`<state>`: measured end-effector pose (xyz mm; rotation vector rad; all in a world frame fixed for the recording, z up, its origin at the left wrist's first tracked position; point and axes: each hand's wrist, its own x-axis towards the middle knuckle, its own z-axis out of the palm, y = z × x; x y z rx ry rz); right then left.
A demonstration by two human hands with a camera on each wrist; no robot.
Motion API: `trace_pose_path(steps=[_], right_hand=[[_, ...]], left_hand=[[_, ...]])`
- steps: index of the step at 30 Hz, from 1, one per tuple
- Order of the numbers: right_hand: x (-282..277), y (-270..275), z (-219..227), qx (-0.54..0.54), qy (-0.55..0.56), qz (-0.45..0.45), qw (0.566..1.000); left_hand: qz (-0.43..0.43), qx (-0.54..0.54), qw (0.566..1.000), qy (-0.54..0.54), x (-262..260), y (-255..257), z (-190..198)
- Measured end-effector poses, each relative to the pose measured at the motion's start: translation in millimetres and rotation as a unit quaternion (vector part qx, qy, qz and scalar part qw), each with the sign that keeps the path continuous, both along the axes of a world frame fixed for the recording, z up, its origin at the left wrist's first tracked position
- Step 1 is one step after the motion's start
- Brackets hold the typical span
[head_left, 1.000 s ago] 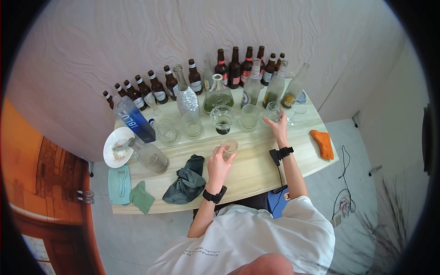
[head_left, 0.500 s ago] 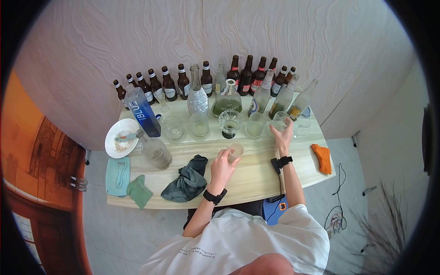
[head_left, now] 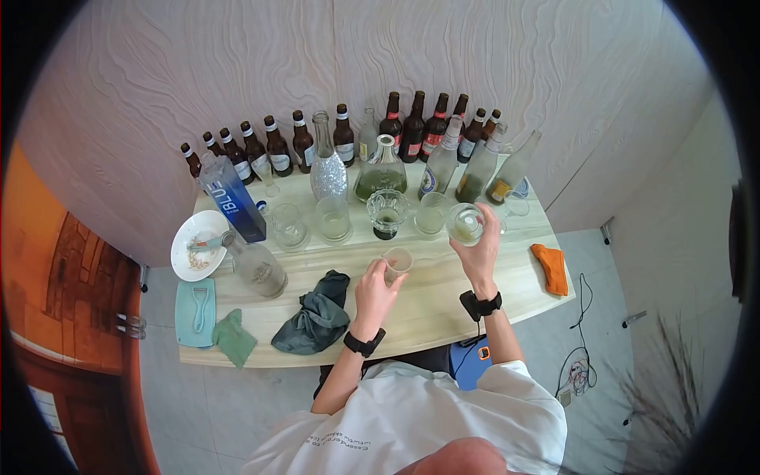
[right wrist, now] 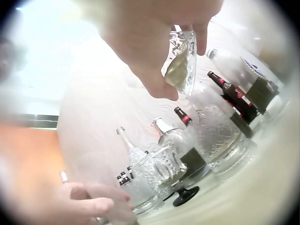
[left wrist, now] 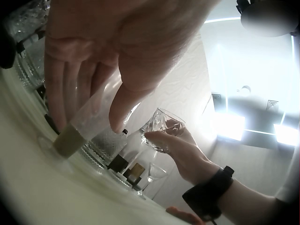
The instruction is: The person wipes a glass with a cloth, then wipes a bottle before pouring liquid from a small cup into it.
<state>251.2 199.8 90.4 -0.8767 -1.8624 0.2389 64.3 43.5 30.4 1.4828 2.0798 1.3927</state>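
My left hand (head_left: 375, 294) curls its fingers and thumb round a small clear cup (head_left: 398, 264) low over the table's middle; in the left wrist view a greenish-brown layer (left wrist: 70, 140) shows at its bottom. My right hand (head_left: 480, 252) grips a patterned clear glass (head_left: 465, 224) by its side, raised above the table, with some pale liquid (right wrist: 177, 70) in it in the right wrist view. Between the hands and the bottles stand a tumbler (head_left: 431, 214) and a scalloped glass (head_left: 387, 210) with a dark base.
Brown bottles (head_left: 279, 150) line the back, with a green-filled decanter (head_left: 380, 178) before them. At left are a blue bottle (head_left: 235, 202), a white bowl (head_left: 187, 245), a clear bottle (head_left: 261, 271) and a dark cloth (head_left: 317, 317). An orange cloth (head_left: 549, 269) lies at right.
The patterned glass has come up off the back right of the table, toward the body, in my right hand. My left hand still holds the small cup near the same spot. The head view has shifted slightly.
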Motion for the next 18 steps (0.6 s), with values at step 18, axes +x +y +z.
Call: trace_pose_path(steps=[18], right_hand=[[-47.4,-30.8,15.0,0.146,-0.118,0.083,0.979]], left_hand=[[0.003,0.046,0.999,0.006,-0.4,2.4,-10.6]])
